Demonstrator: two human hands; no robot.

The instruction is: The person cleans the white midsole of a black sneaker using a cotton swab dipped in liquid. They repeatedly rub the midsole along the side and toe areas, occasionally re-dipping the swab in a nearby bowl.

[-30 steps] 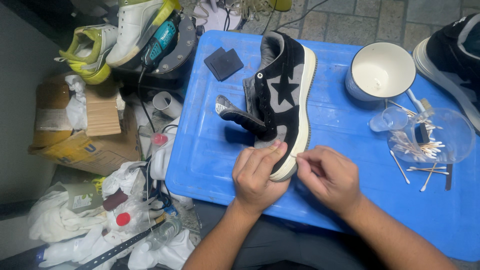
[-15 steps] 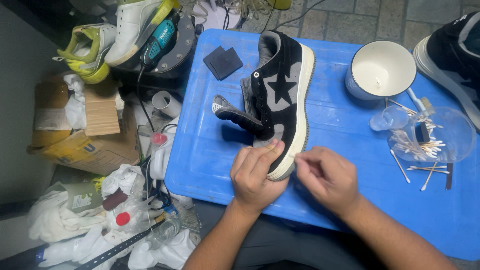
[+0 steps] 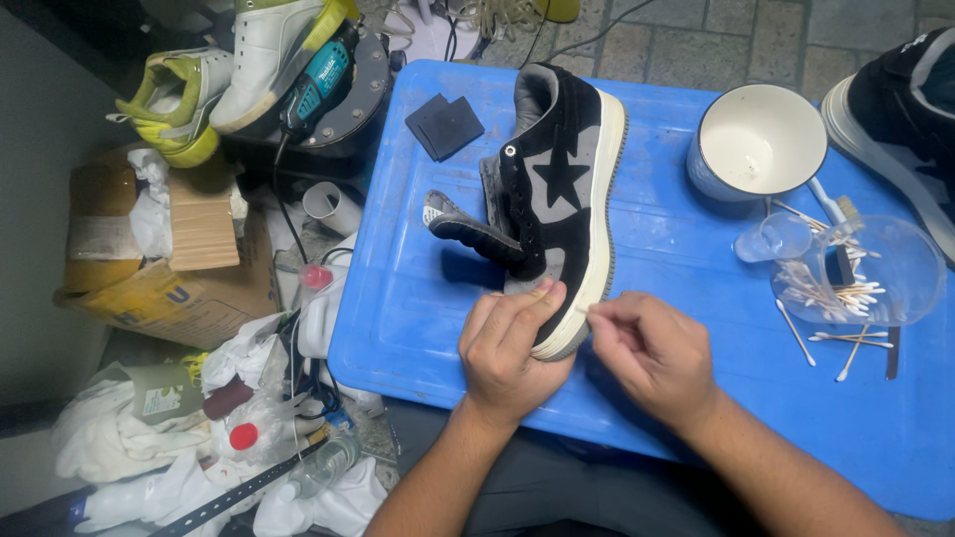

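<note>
far left, on the floor beside the board: heap of white rags (image 3: 119, 438), brown cardboard box (image 3: 159, 268) with crumpled paper on top, red-capped bottles among the clutter. 
upper left, off the board's corner: yellow-green sneaker (image 3: 164, 109), white sneaker (image 3: 264, 55), teal power tool (image 3: 318, 80) lying on a dark round stand. 
blue plastic board (image 3: 676, 249), serving as the bench, scuffed and dusty. 
near its far left corner: small black pad (image 3: 445, 126), lying flat. 
centre of the board: black and grey sneaker (image 3: 557, 199) with a black star on the side and a cream sole, lying on its side, heel toward the far edge, toe toward the near edge, tongue (image 3: 468, 227) pulled out to the left. 
left hand (image 3: 507, 348), at the near edge: wrapped over the toe of the sneaker, fingers curled on the upper, thumb underneath, gripping firmly. 
right hand (image 3: 652, 353), just beside the toe: thumb and forefinger pinched together against the cream sole edge; something thin and pale seems to sit in the pinch, too small to tell. 
far right part of the board: white enamel mug (image 3: 756, 144), empty inside. 
right edge: small clear cup (image 3: 774, 239), clear plastic bowl (image 3: 860, 273) holding cotton swabs, loose cotton swabs (image 3: 836, 343) scattered on the board just beside the bowl. 
far right corner: second black sneaker (image 3: 900, 119), partly out of view.
</note>
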